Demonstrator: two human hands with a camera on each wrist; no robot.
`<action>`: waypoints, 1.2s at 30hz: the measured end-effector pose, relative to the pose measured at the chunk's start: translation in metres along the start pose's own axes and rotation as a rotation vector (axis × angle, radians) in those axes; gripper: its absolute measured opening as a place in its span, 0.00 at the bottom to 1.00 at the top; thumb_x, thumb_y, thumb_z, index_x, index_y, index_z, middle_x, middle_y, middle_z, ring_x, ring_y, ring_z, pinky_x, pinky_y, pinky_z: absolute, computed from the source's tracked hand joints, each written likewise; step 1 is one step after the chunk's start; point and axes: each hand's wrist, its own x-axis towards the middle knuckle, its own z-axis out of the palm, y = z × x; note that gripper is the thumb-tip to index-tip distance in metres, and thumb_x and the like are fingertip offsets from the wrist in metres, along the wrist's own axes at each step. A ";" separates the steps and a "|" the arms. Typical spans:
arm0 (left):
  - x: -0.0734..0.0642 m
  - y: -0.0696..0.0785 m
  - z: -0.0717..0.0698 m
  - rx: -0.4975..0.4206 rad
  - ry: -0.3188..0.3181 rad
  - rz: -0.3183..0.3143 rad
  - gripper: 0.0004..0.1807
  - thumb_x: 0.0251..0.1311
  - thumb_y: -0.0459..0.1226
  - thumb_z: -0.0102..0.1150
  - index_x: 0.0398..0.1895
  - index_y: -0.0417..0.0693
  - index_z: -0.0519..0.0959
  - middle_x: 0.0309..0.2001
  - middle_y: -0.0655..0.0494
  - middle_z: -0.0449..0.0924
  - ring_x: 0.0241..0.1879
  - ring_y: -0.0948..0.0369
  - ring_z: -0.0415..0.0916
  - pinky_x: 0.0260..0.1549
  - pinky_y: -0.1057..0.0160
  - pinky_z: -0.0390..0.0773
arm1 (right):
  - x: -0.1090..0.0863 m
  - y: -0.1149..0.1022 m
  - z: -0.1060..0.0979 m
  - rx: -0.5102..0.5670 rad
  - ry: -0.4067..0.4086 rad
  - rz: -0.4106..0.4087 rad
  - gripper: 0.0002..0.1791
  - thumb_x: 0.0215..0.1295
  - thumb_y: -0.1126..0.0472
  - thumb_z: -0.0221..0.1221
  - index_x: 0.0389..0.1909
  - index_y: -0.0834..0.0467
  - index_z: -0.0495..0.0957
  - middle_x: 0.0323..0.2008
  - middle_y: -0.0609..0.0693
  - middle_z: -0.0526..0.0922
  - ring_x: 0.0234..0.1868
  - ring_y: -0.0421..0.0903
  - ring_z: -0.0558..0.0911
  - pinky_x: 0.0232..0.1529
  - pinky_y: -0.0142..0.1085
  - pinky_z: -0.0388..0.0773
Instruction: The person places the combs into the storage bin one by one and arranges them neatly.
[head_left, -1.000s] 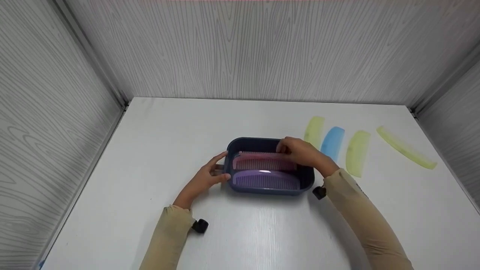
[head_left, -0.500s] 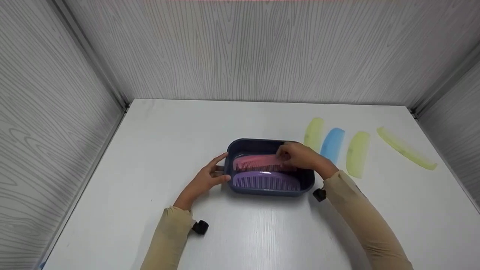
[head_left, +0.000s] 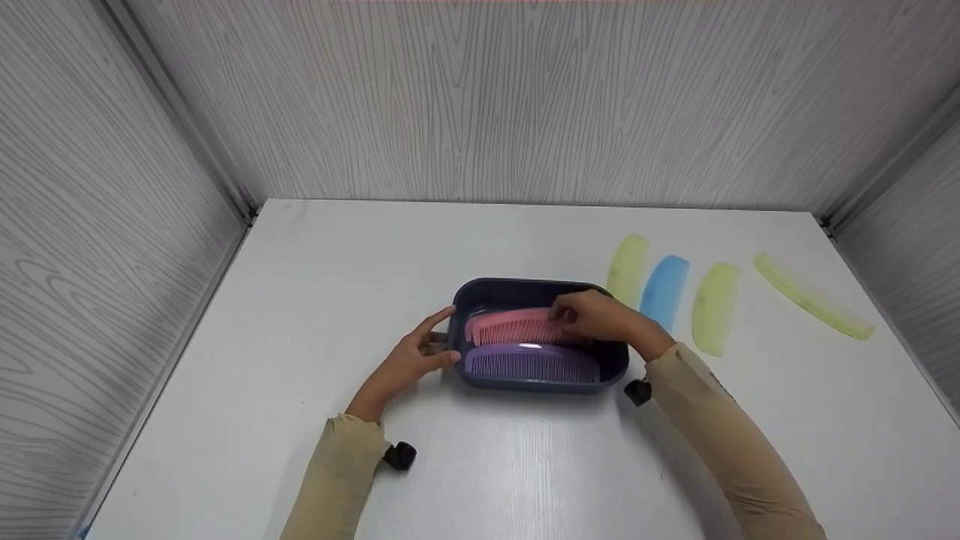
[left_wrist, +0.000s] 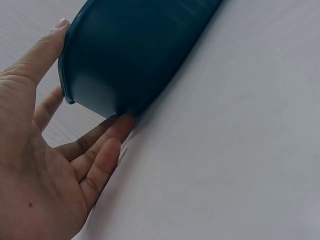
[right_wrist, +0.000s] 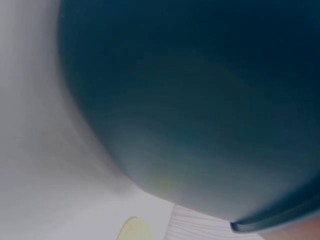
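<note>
A dark blue rectangular basin stands on the white table in the head view. Inside it a purple comb lies along the near side, teeth toward me. Behind that is a pink comb, its right end covered by my right hand, whose bent fingers pinch it inside the basin. My left hand is spread against the basin's left end, thumb and forefinger at the rim. In the left wrist view, fingertips reach the basin's lower edge. The basin's wall hides the right fingers in the right wrist view.
To the right on the table lie a yellow comb, a blue comb, another yellow comb and a long yellow comb lying slanted. Wood-grained grey panels enclose the back and sides.
Within the basin my right hand has shifted slightly toward me, and the pink comb now lies closer to the purple one, its spine turned up more. The left hand stays at the basin's end.
</note>
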 end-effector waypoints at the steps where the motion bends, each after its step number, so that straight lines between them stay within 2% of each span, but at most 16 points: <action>1: -0.002 0.004 0.000 -0.002 -0.001 -0.003 0.45 0.60 0.41 0.65 0.77 0.60 0.51 0.64 0.34 0.68 0.60 0.45 0.72 0.55 0.51 0.73 | -0.001 0.000 0.000 0.018 -0.005 -0.001 0.12 0.63 0.65 0.60 0.47 0.60 0.81 0.45 0.56 0.84 0.45 0.50 0.82 0.46 0.45 0.78; 7: -0.015 0.027 0.001 -0.001 -0.005 -0.004 0.44 0.60 0.42 0.65 0.76 0.56 0.52 0.64 0.33 0.68 0.61 0.44 0.71 0.56 0.51 0.73 | -0.003 -0.001 0.002 0.044 -0.025 0.003 0.13 0.61 0.66 0.61 0.47 0.60 0.80 0.46 0.56 0.83 0.46 0.51 0.82 0.47 0.46 0.78; 13: -0.017 0.030 0.001 0.002 -0.002 0.002 0.44 0.59 0.42 0.65 0.76 0.56 0.53 0.64 0.33 0.68 0.61 0.44 0.71 0.55 0.52 0.73 | 0.002 0.000 0.007 -0.017 -0.035 0.004 0.12 0.59 0.63 0.64 0.44 0.59 0.81 0.43 0.54 0.84 0.45 0.49 0.82 0.47 0.45 0.78; 16: -0.016 0.028 0.001 0.007 -0.002 0.002 0.44 0.59 0.42 0.65 0.76 0.56 0.53 0.64 0.33 0.68 0.61 0.44 0.71 0.55 0.52 0.73 | 0.006 0.001 0.010 -0.053 -0.045 0.010 0.13 0.59 0.62 0.65 0.44 0.59 0.80 0.43 0.53 0.84 0.45 0.48 0.81 0.47 0.44 0.78; 24: 0.000 -0.002 0.000 -0.003 0.000 0.002 0.46 0.58 0.44 0.66 0.77 0.61 0.52 0.65 0.34 0.67 0.62 0.45 0.70 0.56 0.50 0.72 | 0.010 0.000 0.012 -0.086 -0.061 0.032 0.14 0.58 0.63 0.64 0.46 0.60 0.78 0.41 0.53 0.83 0.42 0.47 0.80 0.45 0.44 0.77; 29: 0.002 -0.006 0.000 0.010 0.007 0.008 0.45 0.57 0.48 0.67 0.76 0.67 0.53 0.64 0.37 0.68 0.62 0.48 0.71 0.56 0.51 0.72 | 0.012 0.002 0.014 -0.097 -0.049 0.034 0.13 0.59 0.63 0.62 0.45 0.59 0.78 0.39 0.52 0.82 0.39 0.46 0.79 0.42 0.42 0.76; 36: 0.001 -0.005 0.001 -0.007 0.006 0.013 0.44 0.58 0.47 0.66 0.76 0.67 0.53 0.62 0.38 0.70 0.59 0.49 0.74 0.51 0.56 0.75 | 0.016 0.001 0.016 -0.091 -0.040 0.023 0.11 0.61 0.63 0.62 0.45 0.59 0.77 0.37 0.52 0.81 0.37 0.45 0.78 0.40 0.41 0.76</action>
